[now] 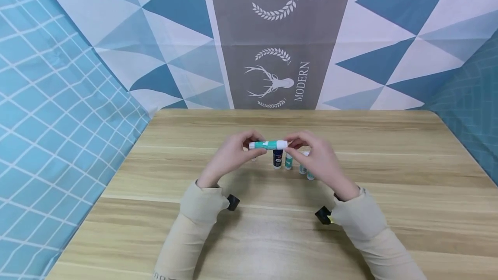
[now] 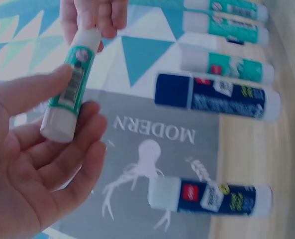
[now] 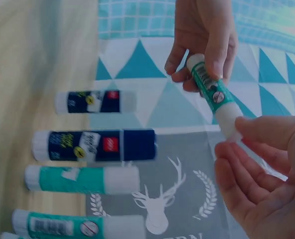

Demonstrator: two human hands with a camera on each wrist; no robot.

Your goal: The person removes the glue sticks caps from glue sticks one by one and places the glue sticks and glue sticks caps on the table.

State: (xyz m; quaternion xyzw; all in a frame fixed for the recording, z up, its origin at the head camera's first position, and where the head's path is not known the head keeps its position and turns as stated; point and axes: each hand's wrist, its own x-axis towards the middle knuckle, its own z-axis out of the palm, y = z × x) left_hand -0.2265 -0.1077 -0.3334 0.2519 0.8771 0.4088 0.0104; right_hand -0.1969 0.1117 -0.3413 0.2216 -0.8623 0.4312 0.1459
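A green-and-white glue stick is held level above the table between both hands. My left hand grips its base end, thumb on the barcode label in the left wrist view. My right hand pinches the white cap at the other end between thumb and fingers. Behind and below stand a dark blue glue stick with a dark cap, a dark blue one with a pale cap and three green ones, the nearest to the dark-capped stick being a green glue stick.
The glue sticks stand upright in a loose row on the wooden table. A patterned cloth with triangles and a deer print hangs behind the table's back edge. A blue checked cloth hangs at the left.
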